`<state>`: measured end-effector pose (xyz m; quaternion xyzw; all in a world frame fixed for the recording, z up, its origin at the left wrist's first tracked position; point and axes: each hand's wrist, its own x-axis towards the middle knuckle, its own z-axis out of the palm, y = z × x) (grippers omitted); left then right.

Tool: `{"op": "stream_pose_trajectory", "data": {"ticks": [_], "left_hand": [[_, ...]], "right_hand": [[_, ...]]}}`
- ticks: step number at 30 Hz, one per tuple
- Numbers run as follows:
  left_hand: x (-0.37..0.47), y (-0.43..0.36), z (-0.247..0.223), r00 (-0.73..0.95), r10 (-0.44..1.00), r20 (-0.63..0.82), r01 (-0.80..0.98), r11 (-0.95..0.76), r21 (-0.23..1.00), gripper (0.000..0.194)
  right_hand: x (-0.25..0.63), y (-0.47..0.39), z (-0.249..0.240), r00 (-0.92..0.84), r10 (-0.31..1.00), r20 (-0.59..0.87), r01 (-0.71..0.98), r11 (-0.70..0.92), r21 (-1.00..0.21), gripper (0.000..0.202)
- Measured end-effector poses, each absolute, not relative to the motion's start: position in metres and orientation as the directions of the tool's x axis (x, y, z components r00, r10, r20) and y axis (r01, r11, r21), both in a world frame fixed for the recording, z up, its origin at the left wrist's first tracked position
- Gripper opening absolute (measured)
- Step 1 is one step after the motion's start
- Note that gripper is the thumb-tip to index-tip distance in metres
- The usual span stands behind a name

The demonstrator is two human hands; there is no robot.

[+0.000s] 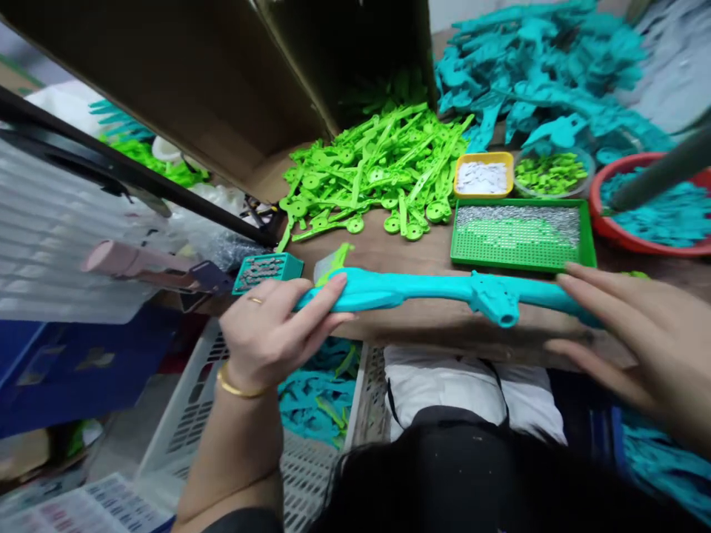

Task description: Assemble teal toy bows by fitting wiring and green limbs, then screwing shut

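A long turquoise plastic part (438,286), with a short tube-ended block sticking out near its middle, lies level across my view above the table edge. My left hand (269,329), wearing a ring and a bangle, is closed around its left end. At the other end is my right hand (649,333), its fingers stretched out and the thumb apart. The fingertips are beside or lightly touching the part; I cannot tell which. Just behind my left fingers, a small bright green piece (338,259) shows above the wooden table (411,248).
Bright green plastic parts (378,166) are heaped before a cardboard box (222,111). Behind lies a turquoise pile (544,66). Small pins fill a green tray (519,263) and a teal box (294,265). A red bowl (649,246) stands right; a white crate (189,414) sits below.
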<state>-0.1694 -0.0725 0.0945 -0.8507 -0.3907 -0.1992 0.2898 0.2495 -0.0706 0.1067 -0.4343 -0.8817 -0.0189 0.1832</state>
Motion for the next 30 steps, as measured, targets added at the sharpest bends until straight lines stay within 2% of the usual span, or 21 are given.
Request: {"op": "stream_pose_trajectory", "data": {"ticks": [2,4,7,11,13,14,16,19,21,23,26,28,30], "left_hand": [[-0.157,-0.073,0.116,0.664,0.504,0.552,0.738,-0.559,-0.378,0.038],[-0.145,-0.073,0.128,0.692,0.471,0.548,0.710,-0.580,-0.398,0.032],[-0.133,-0.073,0.136,0.704,0.440,0.557,0.694,-0.594,-0.408,0.025],[-0.126,-0.073,0.135,0.702,0.432,0.567,0.693,-0.596,-0.404,0.025],[-0.124,-0.073,0.132,0.683,0.455,0.572,0.711,-0.594,-0.376,0.025],[-0.123,-0.073,0.130,0.671,0.473,0.570,0.722,-0.592,-0.358,0.025],[-0.119,-0.073,0.128,0.644,0.521,0.560,0.749,-0.581,-0.320,0.026],[-0.113,-0.073,0.126,0.598,0.592,0.540,0.791,-0.544,-0.279,0.029],[-0.111,-0.071,0.123,0.581,0.618,0.530,0.802,-0.547,-0.241,0.032],[-0.115,-0.067,0.115,0.548,0.637,0.542,0.791,-0.606,-0.087,0.038],[-0.127,-0.060,0.086,0.384,0.703,0.599,0.610,-0.680,0.407,0.066],[-0.132,-0.056,0.058,0.279,0.795,0.539,0.439,-0.604,0.665,0.087],[-0.130,-0.053,0.029,0.233,0.886,0.401,0.373,-0.463,0.804,0.094]], "right_hand": [[0.229,-0.072,0.119,-0.655,0.662,0.366,0.701,0.713,-0.034,0.060],[0.212,-0.069,0.119,-0.653,0.639,0.406,0.690,0.723,-0.026,0.059],[0.202,-0.058,0.109,-0.552,0.682,0.479,0.714,0.684,-0.151,0.046],[0.206,-0.045,0.102,-0.510,0.727,0.460,0.633,0.679,-0.372,0.015],[0.208,-0.042,0.103,-0.500,0.731,0.463,0.604,0.678,-0.418,0.006],[0.208,-0.041,0.104,-0.498,0.734,0.461,0.614,0.674,-0.410,0.006],[0.202,-0.039,0.106,-0.524,0.709,0.472,0.654,0.690,-0.311,0.010],[0.179,-0.039,0.106,-0.635,0.581,0.509,0.626,0.773,-0.101,0.032],[0.156,-0.039,0.102,-0.695,0.495,0.522,0.556,0.830,-0.046,0.047],[0.136,-0.036,0.095,-0.731,0.457,0.507,0.489,0.869,-0.077,0.046],[0.120,-0.027,0.086,-0.769,0.453,0.452,0.408,0.891,-0.199,0.038],[0.119,-0.021,0.085,-0.777,0.468,0.421,0.389,0.883,-0.263,0.038],[0.122,-0.017,0.087,-0.780,0.493,0.386,0.398,0.866,-0.302,0.041]]}}
